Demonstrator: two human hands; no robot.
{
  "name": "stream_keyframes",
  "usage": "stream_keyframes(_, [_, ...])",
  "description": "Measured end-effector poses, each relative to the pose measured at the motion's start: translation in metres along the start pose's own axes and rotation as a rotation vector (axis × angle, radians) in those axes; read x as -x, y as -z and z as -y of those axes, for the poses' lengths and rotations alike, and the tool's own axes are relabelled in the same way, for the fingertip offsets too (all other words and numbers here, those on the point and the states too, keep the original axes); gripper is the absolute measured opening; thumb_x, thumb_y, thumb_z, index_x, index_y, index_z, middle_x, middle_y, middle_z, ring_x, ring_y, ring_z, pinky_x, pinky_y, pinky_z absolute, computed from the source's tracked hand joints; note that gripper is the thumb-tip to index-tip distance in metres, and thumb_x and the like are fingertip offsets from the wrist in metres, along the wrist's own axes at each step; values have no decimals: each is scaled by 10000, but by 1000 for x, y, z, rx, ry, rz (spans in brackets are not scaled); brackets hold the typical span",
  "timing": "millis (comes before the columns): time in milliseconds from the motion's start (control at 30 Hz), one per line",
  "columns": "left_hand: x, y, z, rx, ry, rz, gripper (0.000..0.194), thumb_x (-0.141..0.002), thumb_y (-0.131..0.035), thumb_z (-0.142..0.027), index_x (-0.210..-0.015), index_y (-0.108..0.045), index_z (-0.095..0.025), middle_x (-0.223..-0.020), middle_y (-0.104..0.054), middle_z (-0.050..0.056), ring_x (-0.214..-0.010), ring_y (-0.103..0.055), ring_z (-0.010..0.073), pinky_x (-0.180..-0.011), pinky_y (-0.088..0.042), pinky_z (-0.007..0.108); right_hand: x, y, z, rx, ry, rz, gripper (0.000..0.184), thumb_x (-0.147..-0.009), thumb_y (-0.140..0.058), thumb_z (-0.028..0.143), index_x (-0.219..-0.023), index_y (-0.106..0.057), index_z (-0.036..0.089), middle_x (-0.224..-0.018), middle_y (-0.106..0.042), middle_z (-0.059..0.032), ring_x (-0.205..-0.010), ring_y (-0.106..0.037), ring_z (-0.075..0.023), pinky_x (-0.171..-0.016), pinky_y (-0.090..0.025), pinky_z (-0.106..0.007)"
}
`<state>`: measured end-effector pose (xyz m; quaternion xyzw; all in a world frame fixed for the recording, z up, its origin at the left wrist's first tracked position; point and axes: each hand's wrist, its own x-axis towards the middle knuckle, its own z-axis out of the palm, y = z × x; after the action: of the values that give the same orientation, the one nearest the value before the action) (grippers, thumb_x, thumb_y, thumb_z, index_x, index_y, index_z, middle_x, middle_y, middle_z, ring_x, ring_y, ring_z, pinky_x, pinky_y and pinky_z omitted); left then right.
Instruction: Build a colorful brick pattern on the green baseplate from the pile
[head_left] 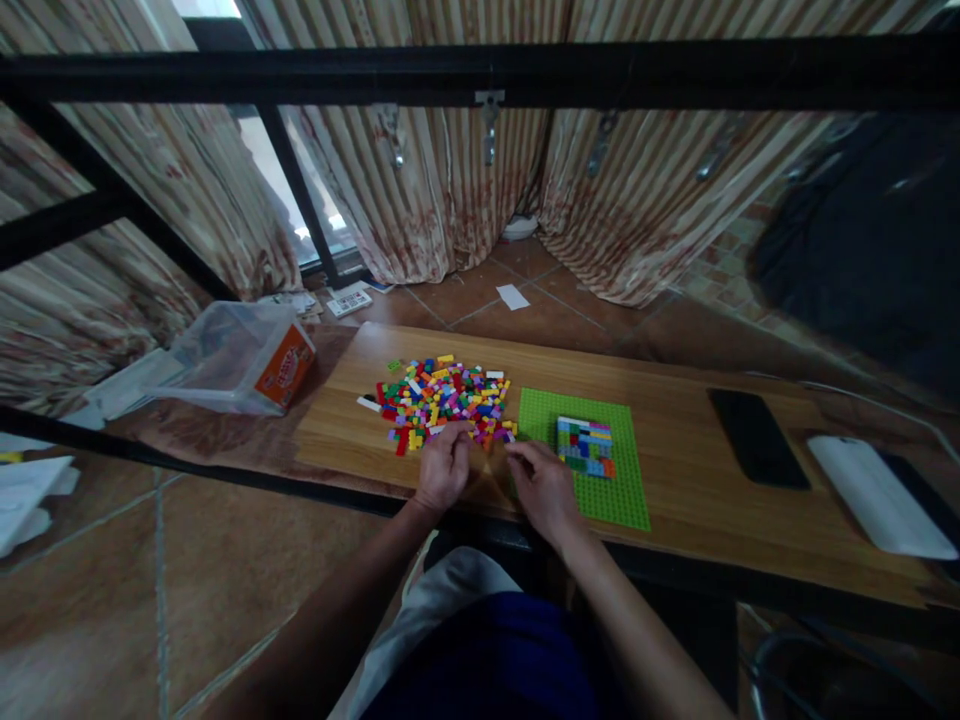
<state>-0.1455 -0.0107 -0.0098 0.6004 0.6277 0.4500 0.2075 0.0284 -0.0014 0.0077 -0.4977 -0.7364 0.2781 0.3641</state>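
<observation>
My left hand is closed at the near edge of a loose pile of coloured toy bricks. Its fingertips are curled together, and whatever they hold is too small to make out. To the right, my right hand has its thumb and fingers pinched beside the pile, overlapping the left edge of a green baseplate. I cannot make out what lies in that pinch either. On the baseplate sits a low, roughly square build of multicoloured bricks.
The wooden tabletop also bears a dark phone-like slab and a white device at the right. At the left lies a clear plastic box with an orange label. A black metal bar crosses in front of striped curtains.
</observation>
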Motion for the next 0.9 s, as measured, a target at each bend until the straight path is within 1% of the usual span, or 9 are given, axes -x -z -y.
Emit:
stream_keyframes(133, [1, 0, -4, -20, -29, 21, 237, -885, -399, -173, -966, -620, -195, -816, -677, 35, -760, -644, 157, -729, -514, 272, -11, -8, -1, 44, 50, 31, 239, -880, -472, 216, -974, -689, 248, -966, -691, -57, -918, -645, -205, -842, -501, -354])
stream_keyframes(267, [3, -1, -7, -65, -108, 92, 222, -899, -412, -179, -915, -632, -208, -839, -688, 46, -785, -653, 166, -764, -522, 291, -15, -11, -3, 46, 72, 48, 239, -891, -467, 225, -981, -688, 247, -957, -693, -57, -905, -646, -206, -843, -505, -363])
stream_keyframes(333, [4, -2, -7, -72, -129, 102, 227, -896, -413, -166, -929, -633, -210, -843, -692, 49, -785, -656, 168, -779, -525, 299, -13, -12, -4, 53, 86, 46, 240, -897, -466, 235, -984, -689, 245, -959, -694, -63, -904, -649, -212, -835, -509, -371])
stream_keyframes(567, [7, -4, -7, -40, -134, 53, 222, -882, -417, -144, -958, -616, -206, -867, -695, 52, -801, -663, 169, -785, -534, 301, 8, -17, -9, 30, 150, -19, 252, -929, -442, 248, -993, -686, 240, -989, -691, -80, -948, -642, -221, -863, -512, -399])
stream_keyframes(667, [7, -4, -10, -46, -137, 10, 197, -888, -439, -172, -987, -606, -211, -905, -693, 57, -847, -661, 174, -801, -535, 309, 13, -19, -14, 54, 173, -3, 250, -930, -442, 240, -995, -683, 229, -1006, -687, -87, -966, -634, -228, -875, -508, -415])
stream_keyframes(767, [8, 1, -12, -69, -123, -67, 190, -887, -462, -196, -1022, -594, -218, -936, -677, 63, -870, -648, 178, -802, -534, 314, 13, -22, -18, 74, 172, 19, 243, -933, -447, 252, -991, -683, 237, -996, -691, -79, -953, -633, -230, -865, -508, -419])
stream_keyframes(833, [8, 9, -9, -104, -81, -149, 194, -875, -479, -198, -1035, -588, -215, -942, -658, 64, -866, -637, 179, -792, -532, 314, 12, -23, -20, 75, 170, 25, 235, -933, -454, 263, -979, -684, 240, -976, -695, -71, -930, -637, -226, -850, -510, -411])
stream_keyframes(900, [5, 22, -3, -148, -6, -251, 212, -851, -501, -188, -1047, -581, -206, -973, -636, 71, -868, -626, 182, -779, -529, 316, 11, -24, -20, 72, 172, 20, 232, -933, -458, 266, -971, -684, 236, -966, -696, -70, -919, -639, -223, -841, -510, -400])
